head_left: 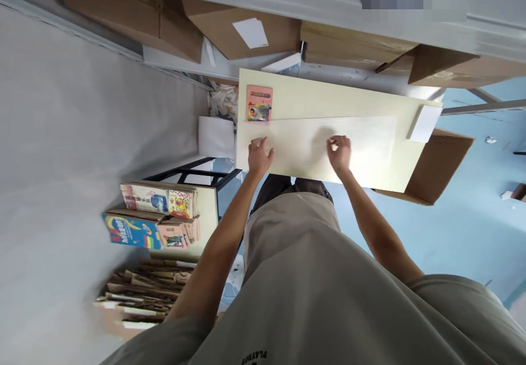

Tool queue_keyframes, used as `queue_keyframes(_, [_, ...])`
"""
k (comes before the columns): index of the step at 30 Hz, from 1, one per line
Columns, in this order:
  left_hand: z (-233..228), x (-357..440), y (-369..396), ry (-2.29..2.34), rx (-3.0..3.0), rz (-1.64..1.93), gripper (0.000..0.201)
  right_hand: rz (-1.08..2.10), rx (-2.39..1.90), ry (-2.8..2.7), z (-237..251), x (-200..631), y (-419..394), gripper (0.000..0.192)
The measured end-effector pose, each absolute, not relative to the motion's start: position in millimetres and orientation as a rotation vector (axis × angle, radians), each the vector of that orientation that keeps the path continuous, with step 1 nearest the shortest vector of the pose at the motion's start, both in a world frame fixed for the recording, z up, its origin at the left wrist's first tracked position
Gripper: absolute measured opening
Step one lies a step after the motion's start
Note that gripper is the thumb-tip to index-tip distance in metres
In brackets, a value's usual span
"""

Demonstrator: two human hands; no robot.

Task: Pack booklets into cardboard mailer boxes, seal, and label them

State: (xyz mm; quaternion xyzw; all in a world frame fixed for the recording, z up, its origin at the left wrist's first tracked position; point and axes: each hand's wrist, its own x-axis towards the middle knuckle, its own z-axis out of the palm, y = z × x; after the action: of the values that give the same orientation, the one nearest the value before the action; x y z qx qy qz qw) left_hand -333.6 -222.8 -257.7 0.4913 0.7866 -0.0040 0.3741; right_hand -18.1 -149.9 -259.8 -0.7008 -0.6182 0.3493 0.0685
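Translucent plastic sheet (320,146), smooth, rectangular, on pale table (329,99), left hand (259,155) flat and spread, right hand (339,153) pinching it.

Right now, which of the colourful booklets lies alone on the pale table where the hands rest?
The pink booklet at the table's far left corner; the others sit stacked on the lower side shelf.

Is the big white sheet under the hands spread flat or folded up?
Spread flat: the white sheet lies along the table, with the left hand and right hand pressing on it.
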Motion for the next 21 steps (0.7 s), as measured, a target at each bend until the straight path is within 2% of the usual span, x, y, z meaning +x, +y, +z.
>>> queue_keyframes(5, [-269,-393,-194,1.841,1.281,0.076,0.048,1.361,-1.794,-1.985,-262,-178,-141,0.015])
queue_keyframes(9, [-280,-421,-168,1.811,1.279,0.138,0.034,1.488,-2.092,-1.765,-274,-252,-119,0.021])
queue_keyframes(13, [-290,-430,-139,2.071,1.246,0.285,0.033,1.495,-2.412,-1.542,-282,-271,-114,0.028])
queue_keyframes(17, [-300,-434,-108,2.090,1.096,0.291,0.047,1.457,-2.456,-1.526,-283,-272,-121,0.030])
queue_keyframes(19, [-303,-438,-96,2.039,1.046,0.290,0.040,1.450,-2.440,-1.540,-283,-272,-122,0.028])
queue_keyframes(21, [-304,-444,-87,1.963,1.065,0.294,0.022,1.449,-2.420,-1.568,-282,-272,-122,0.028])
